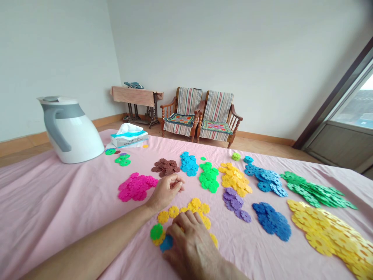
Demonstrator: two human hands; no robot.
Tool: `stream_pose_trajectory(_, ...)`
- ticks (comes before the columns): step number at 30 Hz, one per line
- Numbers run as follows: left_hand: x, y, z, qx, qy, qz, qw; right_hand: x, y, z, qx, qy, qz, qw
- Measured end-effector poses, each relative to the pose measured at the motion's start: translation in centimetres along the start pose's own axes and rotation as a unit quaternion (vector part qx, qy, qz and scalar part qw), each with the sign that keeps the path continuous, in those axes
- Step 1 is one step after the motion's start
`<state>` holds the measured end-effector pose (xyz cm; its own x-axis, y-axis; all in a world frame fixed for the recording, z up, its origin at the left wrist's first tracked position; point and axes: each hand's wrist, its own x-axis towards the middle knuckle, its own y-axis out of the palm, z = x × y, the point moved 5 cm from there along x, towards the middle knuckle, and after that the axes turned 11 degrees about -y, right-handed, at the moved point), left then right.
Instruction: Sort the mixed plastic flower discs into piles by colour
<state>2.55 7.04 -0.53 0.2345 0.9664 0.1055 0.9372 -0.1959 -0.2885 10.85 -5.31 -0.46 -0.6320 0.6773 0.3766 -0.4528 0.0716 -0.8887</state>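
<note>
My left hand [167, 190] is closed, its fingers curled against the thumb, above the cloth between the magenta flower-shaped discs [135, 188] and the brown discs [166, 167]. Whatever it may hold is hidden. My right hand [194, 241] bends down over a loose group of yellow flower-shaped discs [198, 205], fingers curled and tips out of sight. Close by its thumb side lies a blue disc [166, 243], partly covered by the hand. A green disc [156, 232] overlaps a yellow one just left of it.
Piles of light blue [189, 164], bright green [209, 177], purple [233, 200], dark blue [272, 221] and yellow discs [329, 233] spread rightward over the pink tablecloth [96, 202]. A white jug [77, 134] and a tissue box [129, 138] stand at the left. Two chairs are beyond the table.
</note>
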Motion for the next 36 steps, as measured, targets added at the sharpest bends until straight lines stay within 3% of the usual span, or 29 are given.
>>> stream_pose_trajectory(4,-0.1,0.0,-0.1,0.010,0.000,-0.001,1.000,-0.1,-1.3,-0.4,0.107,0.034,-0.033,0.993)
stream_pose_trajectory(8,-0.7,0.2,-1.3,0.052,0.041,0.021,0.998,-0.6,-2.9,-3.4,0.231,0.137,-0.123,0.956)
stream_pose_trajectory(12,-1.9,0.9,-3.0,0.092,0.092,0.076,0.989,-1.5,-3.4,-6.8,0.246,0.220,-0.221,0.917)
stream_pose_trajectory(15,-2.7,1.4,-3.7,0.109,0.092,0.102,0.984,-1.7,-2.9,-7.9,0.272,0.238,-0.233,0.903)
stream_pose_trajectory(19,-2.6,1.8,-3.2,0.115,0.071,0.096,0.986,-1.8,-3.3,-8.3,0.246,0.231,-0.247,0.908)
stream_pose_trajectory(22,-1.1,1.3,-2.2,0.082,0.043,0.046,0.995,-2.2,-4.3,-9.4,0.192,0.239,-0.281,0.910)
stream_pose_trajectory(26,3.1,0.2,-1.2,0.074,-0.007,-0.033,0.997,-2.8,-4.9,-11.2,0.161,0.256,-0.308,0.902)
stream_pose_trajectory(31,8.5,-0.2,-1.9,0.094,-0.022,-0.093,0.991,-3.0,-4.7,-11.5,0.158,0.260,-0.306,0.902)
stream_pose_trajectory(34,9.7,-0.3,-2.3,0.099,-0.028,-0.121,0.987,-3.0,-4.6,-11.3,0.152,0.255,-0.299,0.907)
stream_pose_trajectory(36,9.6,-0.3,-2.3,0.107,-0.028,-0.110,0.988,-3.0,-4.6,-11.2,0.149,0.251,-0.297,0.909)
